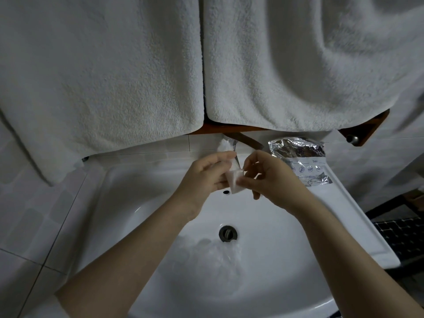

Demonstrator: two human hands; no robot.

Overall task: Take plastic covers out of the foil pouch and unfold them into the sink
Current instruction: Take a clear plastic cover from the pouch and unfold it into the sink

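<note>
A folded white plastic cover point(235, 181) is held over the back of the white sink point(128, 203). My left hand point(206, 174) grips it from the left, and part of the plastic sticks up above the fingers. My right hand point(269, 175) pinches its right edge with thumb and forefinger. An unfolded clear plastic cover point(215, 258) lies crumpled in the basin beside the drain point(227, 234). The silver foil pouch point(300, 160) lies open on the sink's back right ledge.
Two thick white towels point(103, 72) hang from a brown wooden shelf point(229, 128) just above the sink and fill the upper view. An overflow hole point(226, 192) sits under my hands. Dark mosaic flooring point(403, 235) lies at the right.
</note>
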